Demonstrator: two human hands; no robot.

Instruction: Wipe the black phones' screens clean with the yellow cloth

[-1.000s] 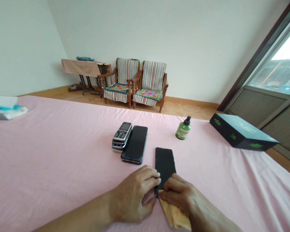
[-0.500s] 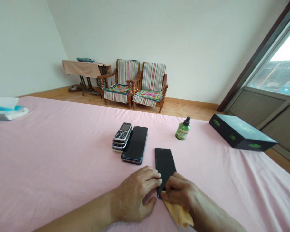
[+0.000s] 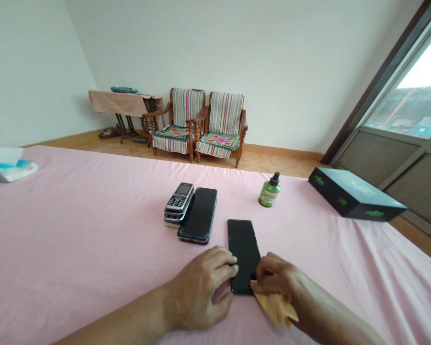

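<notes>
A black smartphone lies flat on the pink cloth, its long side pointing away from me. My left hand rests at its left edge, fingertips touching the side and thumb spread apart near the lower corner. Pinched in my right hand is a yellow cloth, which meets the phone's lower right corner and hangs down toward me. Beyond my left hand, another dark smartphone lies on top of at least one more. Against it stands a pile of phones topped by a silver keypad phone.
A green spray bottle stands upright behind the phone. Farther right is a black box with green lettering. A tissue pack lies at the far left of the pink cloth. Two wooden chairs stand beyond the edge.
My right hand and the yellow cloth have slid right along the phone's near end, from its lower left to its lower right corner. My left hand stays in place.
</notes>
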